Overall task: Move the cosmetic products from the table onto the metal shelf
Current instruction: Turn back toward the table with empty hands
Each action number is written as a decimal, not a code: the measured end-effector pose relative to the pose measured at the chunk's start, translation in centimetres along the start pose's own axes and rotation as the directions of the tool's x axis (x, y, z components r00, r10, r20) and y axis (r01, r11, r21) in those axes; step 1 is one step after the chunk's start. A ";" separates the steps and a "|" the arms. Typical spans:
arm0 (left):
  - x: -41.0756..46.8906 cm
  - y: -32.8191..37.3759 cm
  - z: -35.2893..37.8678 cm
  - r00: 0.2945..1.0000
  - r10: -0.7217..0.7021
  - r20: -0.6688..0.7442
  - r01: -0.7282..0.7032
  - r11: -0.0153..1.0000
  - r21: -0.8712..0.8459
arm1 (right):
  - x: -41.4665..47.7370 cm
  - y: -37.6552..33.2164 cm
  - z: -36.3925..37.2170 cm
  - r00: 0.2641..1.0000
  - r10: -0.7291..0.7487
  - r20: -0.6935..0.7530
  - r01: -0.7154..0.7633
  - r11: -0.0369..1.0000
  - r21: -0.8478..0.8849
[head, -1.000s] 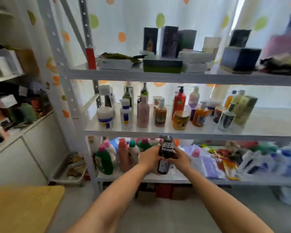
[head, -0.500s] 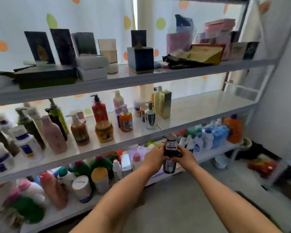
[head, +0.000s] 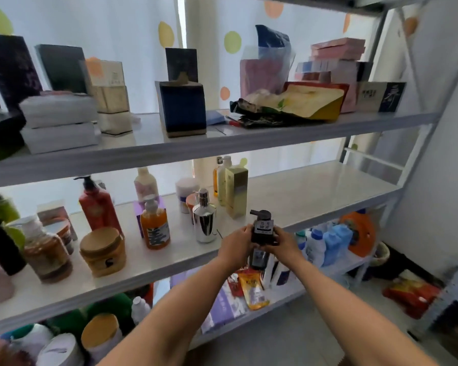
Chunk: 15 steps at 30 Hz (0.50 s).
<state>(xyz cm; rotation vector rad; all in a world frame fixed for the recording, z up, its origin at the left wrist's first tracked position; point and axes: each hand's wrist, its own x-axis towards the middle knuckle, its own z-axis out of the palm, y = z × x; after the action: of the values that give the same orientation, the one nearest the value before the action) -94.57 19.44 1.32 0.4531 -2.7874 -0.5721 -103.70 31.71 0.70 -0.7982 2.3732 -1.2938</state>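
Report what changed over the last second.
The dark pump bottle was carried rightward and lifted, from below the middle shelf up to its front edge, right of the silver bottle. The left hand and right hand still grip it; nothing was let go. The other bottles on the shelf stayed put.

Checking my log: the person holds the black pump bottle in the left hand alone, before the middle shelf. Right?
No: the head view shows both the left hand and the right hand holding the black pump bottle before the middle shelf.
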 end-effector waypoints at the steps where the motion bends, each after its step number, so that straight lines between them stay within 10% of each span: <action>1: 1.6 -0.1 0.0 1.000 0.007 0.002 -0.007 1.000 0.018 | 1.6 0.0 -0.5 1.000 0.002 0.000 -0.002 1.000 -0.006; 15: 16.9 -0.8 4.6 0.990 -0.123 -0.074 0.122 0.992 -0.008 | 18.8 3.2 -4.9 0.992 -0.082 0.100 0.083 0.996 -0.013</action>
<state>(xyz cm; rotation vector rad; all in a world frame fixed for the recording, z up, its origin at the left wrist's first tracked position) -111.31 14.37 0.01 0.6351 -2.7017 -0.5743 -122.17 24.87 0.31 -0.9526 2.2975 -1.2365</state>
